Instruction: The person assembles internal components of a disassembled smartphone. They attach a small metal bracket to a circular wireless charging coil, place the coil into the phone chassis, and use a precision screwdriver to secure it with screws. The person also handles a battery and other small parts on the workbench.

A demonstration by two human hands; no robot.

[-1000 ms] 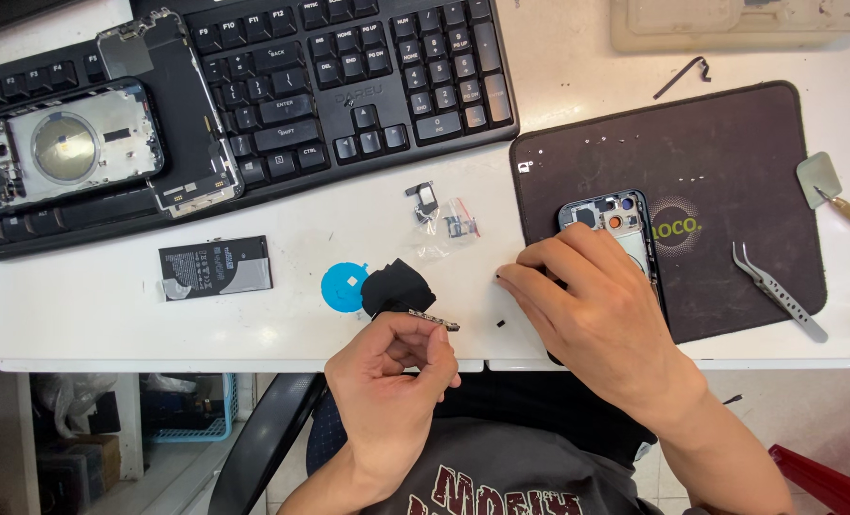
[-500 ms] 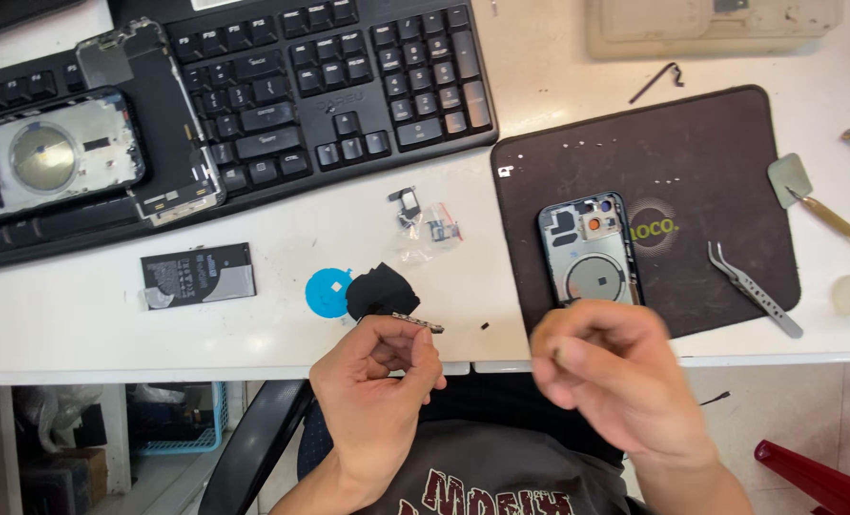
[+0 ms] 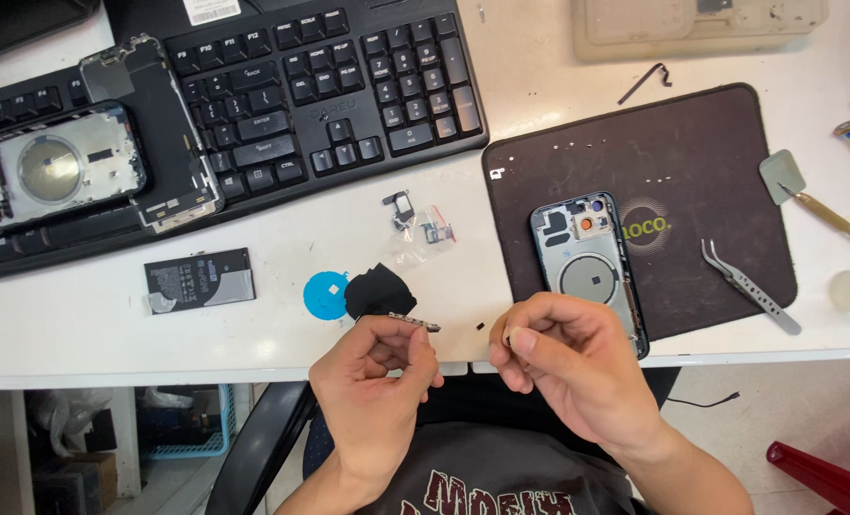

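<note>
Phone housing (image 3: 589,267) lies open on the black mat (image 3: 720,162), largely bare inside; refit looks early. Left hand (image 3: 377,377) pinches a small flex part (image 3: 415,322) left of the mat. Right hand (image 3: 563,358) curled; contents unclear. Tweezers (image 3: 749,284) unused.

I take this for a phone repair workshop: a white surface (image 3: 253,334) carries a dark work mat (image 3: 720,143) with an opened phone shell (image 3: 587,257), tweezers (image 3: 749,286), a loose battery (image 3: 199,282) and a second gutted phone (image 3: 58,176) (resting on a black keyboard (image 3: 348,86)).
</note>
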